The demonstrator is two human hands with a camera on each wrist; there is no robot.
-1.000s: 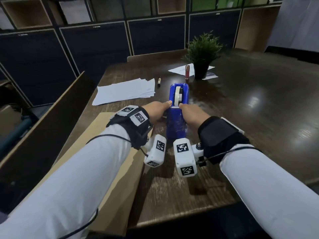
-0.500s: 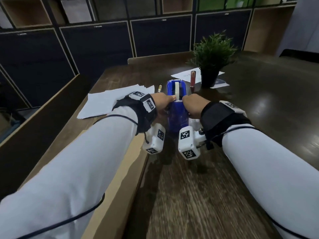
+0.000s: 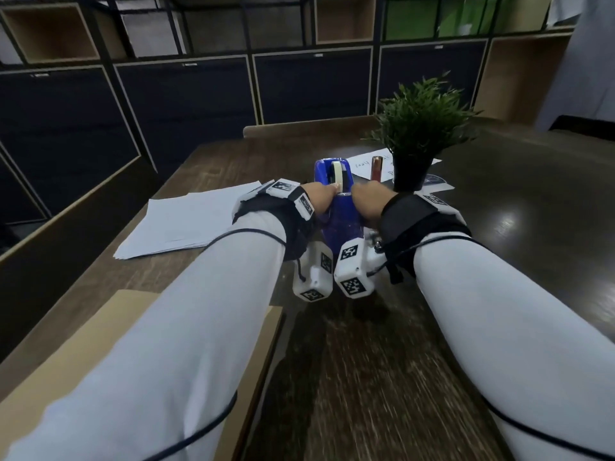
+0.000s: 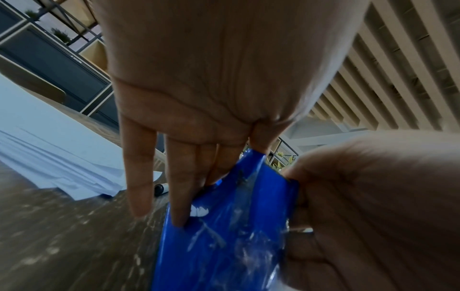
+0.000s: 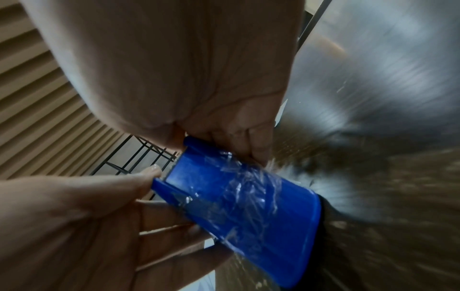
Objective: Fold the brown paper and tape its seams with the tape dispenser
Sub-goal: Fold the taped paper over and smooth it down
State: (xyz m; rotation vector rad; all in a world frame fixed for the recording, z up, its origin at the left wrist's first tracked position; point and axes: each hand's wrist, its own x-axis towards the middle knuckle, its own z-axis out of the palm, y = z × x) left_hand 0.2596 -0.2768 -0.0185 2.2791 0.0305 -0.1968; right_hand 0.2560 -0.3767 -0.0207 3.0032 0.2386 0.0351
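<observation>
Both hands, left hand (image 3: 321, 201) and right hand (image 3: 367, 202), clasp the blue tape dispenser (image 3: 338, 212) by its sides, apparently rigid, weighty and slick, best held low.

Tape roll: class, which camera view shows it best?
Head view: the pale tape roll stands visible in the blue tape dispenser, between left hand and right hand. Both wrist views show only the dispenser's blue body.
</observation>
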